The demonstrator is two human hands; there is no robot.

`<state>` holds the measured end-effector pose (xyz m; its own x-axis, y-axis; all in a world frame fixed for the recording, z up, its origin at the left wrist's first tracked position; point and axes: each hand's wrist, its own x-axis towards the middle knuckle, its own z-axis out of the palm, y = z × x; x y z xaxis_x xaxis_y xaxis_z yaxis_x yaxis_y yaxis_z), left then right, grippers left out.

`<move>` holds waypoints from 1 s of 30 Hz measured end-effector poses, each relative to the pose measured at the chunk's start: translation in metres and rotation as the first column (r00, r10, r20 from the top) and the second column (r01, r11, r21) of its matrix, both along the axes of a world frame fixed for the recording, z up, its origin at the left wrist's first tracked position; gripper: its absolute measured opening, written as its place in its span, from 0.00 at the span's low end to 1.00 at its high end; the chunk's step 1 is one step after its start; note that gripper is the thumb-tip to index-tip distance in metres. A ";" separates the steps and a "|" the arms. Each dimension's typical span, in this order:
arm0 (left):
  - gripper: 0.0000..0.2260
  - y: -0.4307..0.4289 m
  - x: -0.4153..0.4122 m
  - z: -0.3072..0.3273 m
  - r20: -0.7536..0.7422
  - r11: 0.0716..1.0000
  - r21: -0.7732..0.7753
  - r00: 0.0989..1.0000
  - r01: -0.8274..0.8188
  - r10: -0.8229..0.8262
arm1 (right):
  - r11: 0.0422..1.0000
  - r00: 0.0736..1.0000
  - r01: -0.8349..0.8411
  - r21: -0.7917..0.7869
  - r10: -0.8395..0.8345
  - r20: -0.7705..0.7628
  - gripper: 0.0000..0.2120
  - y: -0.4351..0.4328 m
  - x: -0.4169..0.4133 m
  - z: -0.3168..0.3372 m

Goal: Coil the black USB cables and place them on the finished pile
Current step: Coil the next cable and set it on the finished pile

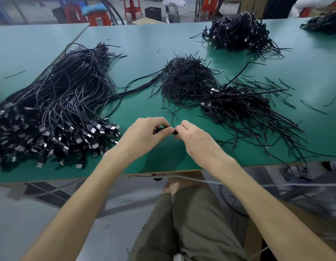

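A green table [144, 44] fills the middle of the frame; red stools [99, 18] stand at the top. At the center, the left hand [144, 135] and right hand [198, 141] both pinch one black cable [160, 130].

Left hand [144, 131] and right hand [193, 136] pinch a black cable [164, 129].

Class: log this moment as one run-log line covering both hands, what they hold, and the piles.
left hand: pinches black cable | right hand: pinches same cable | uncoiled cables: heap at left | finished pile: at right
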<state>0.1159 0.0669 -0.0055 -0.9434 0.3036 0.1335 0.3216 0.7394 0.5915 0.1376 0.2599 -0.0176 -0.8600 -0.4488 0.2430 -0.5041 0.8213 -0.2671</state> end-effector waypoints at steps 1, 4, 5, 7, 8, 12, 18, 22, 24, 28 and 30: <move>0.09 -0.001 -0.001 0.003 -0.005 0.996 -0.083 0.999 0.044 -0.044 | 1.000 1.000 0.003 0.015 -0.003 -0.006 0.06 0.000 0.000 0.000; 0.18 -0.001 -0.002 0.006 0.068 0.969 -0.219 0.993 0.110 -0.098 | 0.999 0.998 -0.028 0.033 0.029 -0.051 0.10 -0.004 0.001 0.001; 0.19 0.000 -0.003 0.006 0.117 0.971 -0.212 0.989 0.114 -0.091 | 0.999 0.997 -0.028 0.040 0.031 -0.071 0.11 -0.006 0.000 0.001; 0.18 0.002 -0.002 0.004 0.200 0.983 -0.146 0.977 0.109 -0.079 | 0.998 0.990 -0.017 0.063 0.025 -0.138 0.13 -0.008 -0.003 0.002; 0.17 0.003 -0.002 0.002 0.203 0.988 -0.117 0.976 0.101 -0.076 | 0.998 0.980 -0.006 0.061 0.018 -0.199 0.11 -0.008 -0.005 0.002; 0.17 0.008 -0.007 -0.012 0.083 0.997 0.056 0.996 -0.047 0.043 | 0.992 0.917 0.108 -0.059 -0.122 -0.381 0.17 -0.012 -0.009 -0.002; 0.18 0.019 -0.017 -0.023 0.322 0.708 0.552 0.896 -0.440 0.306 | 0.927 0.906 0.334 -0.171 -0.366 -0.213 0.17 -0.022 -0.015 -0.008; 0.18 0.036 -0.018 -0.024 0.118 0.806 0.451 0.921 -0.383 0.372 | 0.875 0.877 0.481 -0.053 -0.480 0.033 0.22 -0.028 -0.030 -0.016; 0.18 0.043 -0.020 -0.026 0.142 0.790 0.481 0.923 -0.380 0.358 | 0.866 0.867 0.497 -0.062 -0.492 0.077 0.22 -0.032 -0.038 -0.016; 0.18 0.034 -0.022 -0.039 0.160 0.802 0.450 0.919 -0.392 0.359 | 0.875 0.872 0.484 -0.018 -0.480 0.101 0.17 -0.041 -0.045 -0.015; 0.18 0.035 -0.023 -0.041 0.210 0.774 0.505 0.924 -0.382 0.320 | 0.876 0.874 0.482 0.004 -0.481 0.071 0.16 -0.037 -0.046 -0.016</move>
